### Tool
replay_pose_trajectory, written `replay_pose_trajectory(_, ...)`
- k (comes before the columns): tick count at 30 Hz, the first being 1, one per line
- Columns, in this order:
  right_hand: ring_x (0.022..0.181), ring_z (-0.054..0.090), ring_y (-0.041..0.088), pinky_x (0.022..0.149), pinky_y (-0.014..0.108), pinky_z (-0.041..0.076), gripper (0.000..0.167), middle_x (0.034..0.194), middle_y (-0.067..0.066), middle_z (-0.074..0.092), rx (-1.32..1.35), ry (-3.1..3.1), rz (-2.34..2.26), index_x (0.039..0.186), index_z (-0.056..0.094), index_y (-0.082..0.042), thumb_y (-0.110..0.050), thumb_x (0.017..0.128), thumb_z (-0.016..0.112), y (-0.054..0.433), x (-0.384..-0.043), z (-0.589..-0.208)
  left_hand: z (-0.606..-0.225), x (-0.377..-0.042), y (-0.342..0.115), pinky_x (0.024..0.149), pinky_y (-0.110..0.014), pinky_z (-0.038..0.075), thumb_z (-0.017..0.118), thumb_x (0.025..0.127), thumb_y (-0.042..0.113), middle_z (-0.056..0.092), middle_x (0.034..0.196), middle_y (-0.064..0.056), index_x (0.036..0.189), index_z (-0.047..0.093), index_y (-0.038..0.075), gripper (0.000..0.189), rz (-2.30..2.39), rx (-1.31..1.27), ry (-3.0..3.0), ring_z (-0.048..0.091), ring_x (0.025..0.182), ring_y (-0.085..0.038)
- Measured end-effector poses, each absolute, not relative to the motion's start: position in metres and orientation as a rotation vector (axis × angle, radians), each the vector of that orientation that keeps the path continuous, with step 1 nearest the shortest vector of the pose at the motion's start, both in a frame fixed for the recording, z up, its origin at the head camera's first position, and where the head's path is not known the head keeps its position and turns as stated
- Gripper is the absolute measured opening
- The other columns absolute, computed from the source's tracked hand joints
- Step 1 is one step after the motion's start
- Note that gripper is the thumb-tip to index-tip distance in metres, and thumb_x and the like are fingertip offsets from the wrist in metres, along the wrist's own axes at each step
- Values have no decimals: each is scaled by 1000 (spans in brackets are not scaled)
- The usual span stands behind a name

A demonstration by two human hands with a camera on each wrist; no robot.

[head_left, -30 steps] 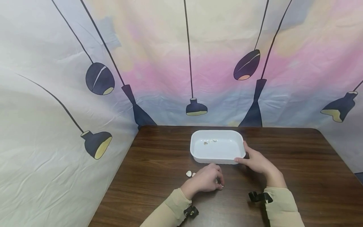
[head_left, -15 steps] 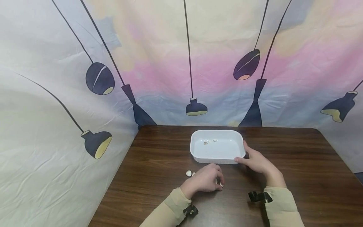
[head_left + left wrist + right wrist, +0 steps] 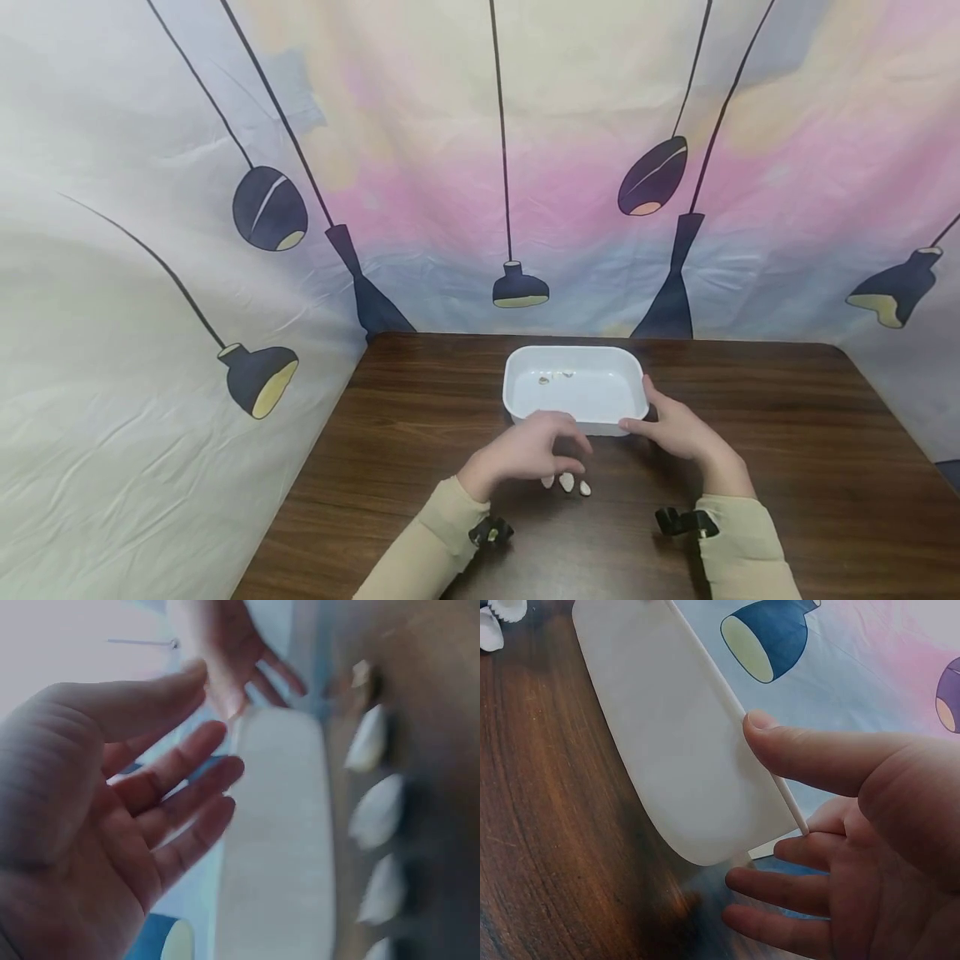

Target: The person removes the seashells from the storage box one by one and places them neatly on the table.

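Observation:
My right hand (image 3: 678, 427) holds the right front corner of a white rectangular tray (image 3: 573, 428). In the right wrist view its thumb (image 3: 810, 754) lies on the rim, with the index finger round the end wall. My left hand (image 3: 525, 450) hovers in front of the tray, fingertips overlapping its near wall. Its fingers (image 3: 176, 825) are spread and loosely bent, with nothing between them. Beneath it on the table lie several small white seashells, among them one seashell (image 3: 567, 482) in the middle and another seashell (image 3: 585, 489) to its right; the left hand hides part of the row.
Two small brownish shells (image 3: 567, 373) lie on the tray's floor near its back wall. The tray stands toward the far edge of a dark wooden table (image 3: 420, 400). Behind hangs a cloth backdrop (image 3: 420, 167) printed with lamps.
My left hand has lifted off the shells, rising up and left toward the tray; shells it covered now show in a row. The right hand stays on the tray.

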State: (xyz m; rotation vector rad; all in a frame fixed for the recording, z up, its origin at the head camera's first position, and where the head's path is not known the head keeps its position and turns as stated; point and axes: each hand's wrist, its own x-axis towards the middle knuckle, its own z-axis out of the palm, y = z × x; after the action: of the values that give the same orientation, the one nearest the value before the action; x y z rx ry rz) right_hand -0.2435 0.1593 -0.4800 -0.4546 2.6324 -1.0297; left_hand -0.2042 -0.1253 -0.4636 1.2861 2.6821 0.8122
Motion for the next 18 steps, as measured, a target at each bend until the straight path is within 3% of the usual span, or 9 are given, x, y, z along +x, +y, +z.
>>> replay_pose_trajectory(5,148,34,58,114,71,35,111,164,41,23,-442,2631,-1036,164,8,13,-49,100,73,160,-245,-481,-454,-232,-130,86,-22,52,83,94,13,78,105,1,113,81,8,19,1018,1071,2709,71,100,-17)
replay_pose_trajectory(12,149,33,58,115,71,34,109,164,41,23,-443,2634,-1047,164,9,13,-47,100,74,162,-244,-482,-456,-282,-118,92,-29,54,82,96,17,76,115,-4,125,77,8,31,864,693,2806,69,106,-17)
replay_pose_trajectory(18,149,33,58,116,69,34,107,164,41,23,-474,2627,-1075,163,10,14,-45,100,74,160,-243,-483,-466,-308,-107,92,-31,54,83,92,14,74,114,-8,125,75,3,36,770,458,2864,66,100,-18)
